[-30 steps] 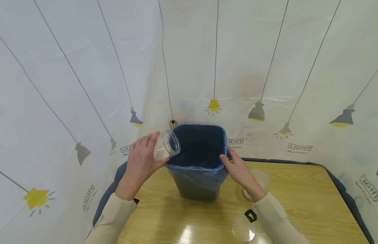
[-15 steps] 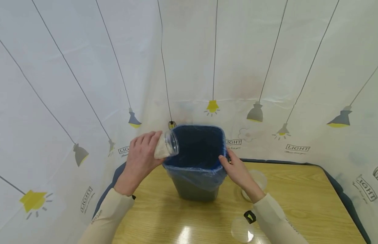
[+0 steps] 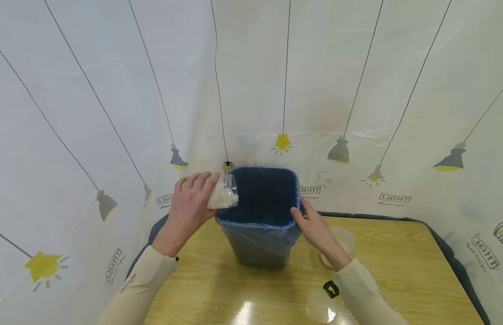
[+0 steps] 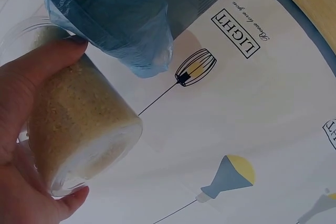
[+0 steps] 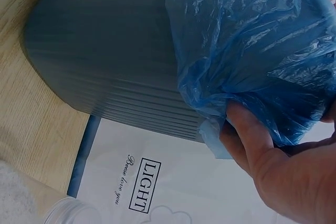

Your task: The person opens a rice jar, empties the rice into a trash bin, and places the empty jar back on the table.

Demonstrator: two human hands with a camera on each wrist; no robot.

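My left hand (image 3: 190,203) grips a clear jar (image 4: 84,114) and holds it tilted, its open mouth at the left rim of a trash can (image 3: 259,253). Pale, grainy contents fill much of the jar and reach its mouth in the head view. A blue plastic liner (image 5: 252,40) covers the grey can's rim and hangs down over the outside. At the can's right side, my right hand (image 3: 316,228) grips the lined rim, thumb on the near side and fingers curled under the liner's edge.
Behind my right forearm stands another clear container (image 3: 342,239). A clear round disc (image 3: 320,306) lies near the table's front, beside a black wrist strap (image 3: 331,289). A printed white curtain (image 3: 251,67) surrounds the wooden table (image 3: 397,262) behind and at the sides.
My left hand has tipped the jar further toward the can, and its grainy contents have slid to the mouth. The right hand keeps its hold on the rim.
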